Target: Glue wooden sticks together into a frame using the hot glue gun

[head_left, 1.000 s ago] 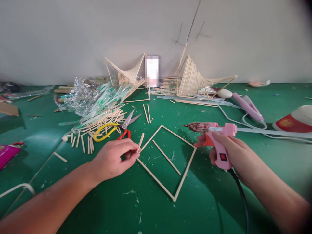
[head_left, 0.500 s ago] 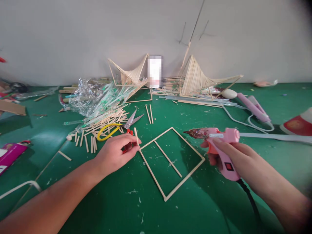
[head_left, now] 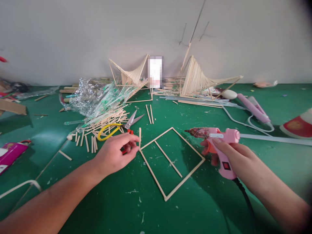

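Note:
My left hand pinches a short wooden stick that stands nearly upright at the left corner of a square wooden stick frame. The frame lies flat on the green table, and a loose stick lies inside it. In my right hand is a pink hot glue gun, its dark nozzle pointing left above the frame's right side. Scissors with yellow and red handles lie just behind my left hand, which partly hides them.
Short sticks and crumpled plastic wrap are heaped at the back left. Two stick models stand by the wall, with a blurred white panel between them. A lilac tool and a red cup lie at right.
The short stick in my left hand has tilted from leaning left to nearly upright at the frame's corner. My right hand with the glue gun has barely moved.

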A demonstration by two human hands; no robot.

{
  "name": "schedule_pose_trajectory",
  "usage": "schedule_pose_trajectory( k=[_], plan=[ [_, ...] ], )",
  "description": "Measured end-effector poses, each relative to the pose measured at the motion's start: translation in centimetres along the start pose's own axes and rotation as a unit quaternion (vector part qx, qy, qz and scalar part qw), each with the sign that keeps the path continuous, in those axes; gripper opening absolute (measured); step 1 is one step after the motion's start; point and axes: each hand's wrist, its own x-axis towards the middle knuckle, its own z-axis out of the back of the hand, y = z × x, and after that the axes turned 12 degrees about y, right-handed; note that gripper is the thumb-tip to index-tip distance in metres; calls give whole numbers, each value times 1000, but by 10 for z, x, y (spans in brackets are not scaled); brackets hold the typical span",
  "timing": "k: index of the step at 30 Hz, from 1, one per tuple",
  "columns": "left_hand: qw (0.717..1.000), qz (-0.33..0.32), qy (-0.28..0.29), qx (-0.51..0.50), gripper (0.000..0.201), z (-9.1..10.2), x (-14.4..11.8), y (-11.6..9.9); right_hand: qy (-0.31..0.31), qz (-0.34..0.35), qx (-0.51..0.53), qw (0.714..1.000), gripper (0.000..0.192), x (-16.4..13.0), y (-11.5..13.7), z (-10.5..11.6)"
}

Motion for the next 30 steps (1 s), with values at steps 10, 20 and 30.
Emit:
schedule_pose_trajectory(
  k=[10, 20, 30],
  plan=[
    [1000, 21, 4, -7, 7, -5, 3, -1, 2, -1, -19, 1000, 58, 0, 2, -3],
    [1000, 15, -5, 10, 7, -4, 2, -1, 50, 29, -59, 997, 64, 5, -3, -1],
    [999, 41, 8, 7, 10, -3, 3, 2, 109, 9, -50, 993, 67, -11, 11, -5]
  ],
)
